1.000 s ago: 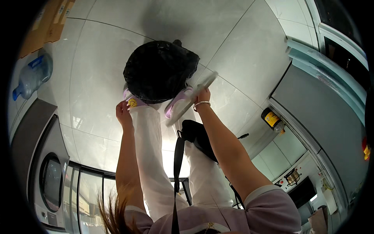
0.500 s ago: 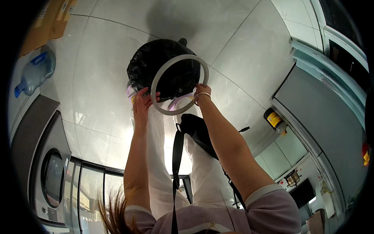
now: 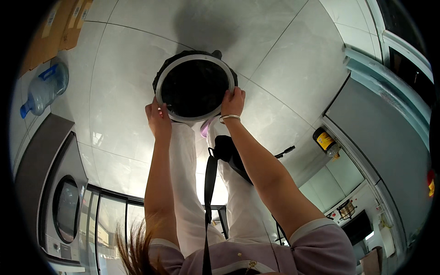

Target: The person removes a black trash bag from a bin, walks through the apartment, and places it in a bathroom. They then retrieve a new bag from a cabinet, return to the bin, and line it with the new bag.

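Note:
A light grey ring (image 3: 195,57) lies over the mouth of a round bin lined with a black plastic bag (image 3: 195,89), which stands on the floor in front of my feet. Folds of the bag show outside the ring around its far and side edges. My left hand (image 3: 159,121) is closed on the near left part of the ring. At the right side, my right hand (image 3: 233,102), with a bangle on the wrist, grips the ring with its fingers curled over the rim. The bin's body is hidden beneath the bag and ring.
Cardboard boxes (image 3: 57,32) and a blue water jug (image 3: 46,89) are at the far left. A front-loading washing machine (image 3: 66,208) stands at the left. To the right are a grey panel (image 3: 385,119) and a dark bottle with a yellow label (image 3: 324,140). A black bag (image 3: 233,158) hangs before me.
The ring has gone from tilted above the bin to lying on its mouth. My left hand has shifted slightly left and is now closed on the ring; my right hand still holds it.

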Motion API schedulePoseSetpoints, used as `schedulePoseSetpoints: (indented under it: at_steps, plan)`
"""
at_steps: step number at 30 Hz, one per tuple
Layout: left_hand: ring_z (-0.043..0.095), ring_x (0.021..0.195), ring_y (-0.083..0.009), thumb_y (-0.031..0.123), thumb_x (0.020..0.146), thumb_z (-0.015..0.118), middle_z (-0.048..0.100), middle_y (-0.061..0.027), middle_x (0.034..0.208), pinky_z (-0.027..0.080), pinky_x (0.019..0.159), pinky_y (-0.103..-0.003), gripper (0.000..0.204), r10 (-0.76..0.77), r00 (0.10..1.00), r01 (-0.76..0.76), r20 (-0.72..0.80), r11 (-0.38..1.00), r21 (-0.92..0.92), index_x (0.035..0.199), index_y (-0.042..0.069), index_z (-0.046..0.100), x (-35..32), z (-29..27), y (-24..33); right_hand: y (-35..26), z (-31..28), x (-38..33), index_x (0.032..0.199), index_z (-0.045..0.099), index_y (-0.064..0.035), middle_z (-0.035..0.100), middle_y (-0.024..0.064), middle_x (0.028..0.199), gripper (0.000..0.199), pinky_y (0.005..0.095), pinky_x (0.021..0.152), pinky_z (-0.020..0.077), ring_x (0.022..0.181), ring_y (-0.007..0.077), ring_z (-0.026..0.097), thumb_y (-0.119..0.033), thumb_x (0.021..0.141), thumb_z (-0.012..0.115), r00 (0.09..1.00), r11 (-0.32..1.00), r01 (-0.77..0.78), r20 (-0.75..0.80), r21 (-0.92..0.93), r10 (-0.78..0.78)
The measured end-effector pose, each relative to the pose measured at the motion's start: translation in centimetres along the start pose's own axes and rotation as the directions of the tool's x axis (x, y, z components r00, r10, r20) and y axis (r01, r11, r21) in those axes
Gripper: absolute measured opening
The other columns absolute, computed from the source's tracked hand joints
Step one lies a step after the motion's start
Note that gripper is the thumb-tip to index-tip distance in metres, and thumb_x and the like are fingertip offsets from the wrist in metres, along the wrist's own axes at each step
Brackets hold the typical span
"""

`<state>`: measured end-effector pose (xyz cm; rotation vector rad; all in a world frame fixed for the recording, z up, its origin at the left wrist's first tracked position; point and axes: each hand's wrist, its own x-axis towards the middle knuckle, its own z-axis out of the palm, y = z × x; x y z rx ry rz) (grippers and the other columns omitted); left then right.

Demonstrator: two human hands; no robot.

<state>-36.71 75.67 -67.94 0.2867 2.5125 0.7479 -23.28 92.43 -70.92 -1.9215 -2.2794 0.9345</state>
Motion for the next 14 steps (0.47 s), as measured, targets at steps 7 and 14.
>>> schedulePoseSetpoints:
  at_steps: [7,14]
  plan:
    - [0.053,0.073,-0.0217,0.014,0.086,0.051,0.048,-0.0087,0.095,0.047,0.064,-0.033,0.036,-0.006,0.998,0.013,-0.067,0.995,0.101,0.121,0.010,0.048,0.8,1.2,-0.7,-1.1,-0.1,0.4,0.119,0.050,-0.0148,0.049,0.0148,0.098,0.036,0.0397,0.079,0.0428,0.090,0.0324,0.052,-0.015,0.083,0.052,0.992,0.996,-0.089,0.085,-0.017,0.090]
    - [0.054,0.077,-0.0197,0.017,0.084,0.054,0.050,-0.0083,0.098,0.046,0.067,-0.033,0.038,-0.175,0.978,0.165,0.116,0.982,0.093,0.122,0.012,0.049,2.5,0.1,-1.4,-2.0,-0.2,1.0,0.118,0.051,-0.0150,0.050,0.0144,0.100,0.036,0.0378,0.081,0.0425,0.094,0.0297,0.051,-0.018,0.083,0.053,0.978,0.991,-0.130,0.158,-0.036,0.135]
